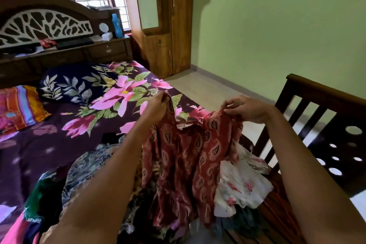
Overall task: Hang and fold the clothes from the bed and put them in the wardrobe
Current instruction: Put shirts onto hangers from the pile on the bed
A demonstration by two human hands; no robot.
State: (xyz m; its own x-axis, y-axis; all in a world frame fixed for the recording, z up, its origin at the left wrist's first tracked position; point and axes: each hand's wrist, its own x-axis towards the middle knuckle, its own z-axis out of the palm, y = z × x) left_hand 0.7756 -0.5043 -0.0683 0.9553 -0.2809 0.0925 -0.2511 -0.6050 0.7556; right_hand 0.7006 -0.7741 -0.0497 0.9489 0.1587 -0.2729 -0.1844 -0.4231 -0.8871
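holding red paisley garment [186, 156] up, left hand [156, 105], right hand [245, 109], over bed [59, 125].

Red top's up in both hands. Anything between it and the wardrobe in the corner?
Nothing visible. The red paisley top hangs from the left hand and right hand; bare floor runs beside the bed to the wardrobe, whose doors look closed.

One head-worn wide-angle view looks forward and down from the foot end of the bed [49, 144], facing toward the headboard [45, 25] at the upper left and the wardrobe [168, 25] in the far corner. Both forearms reach in from the bottom edge, very near the lens; straight lines bow at the frame's edges
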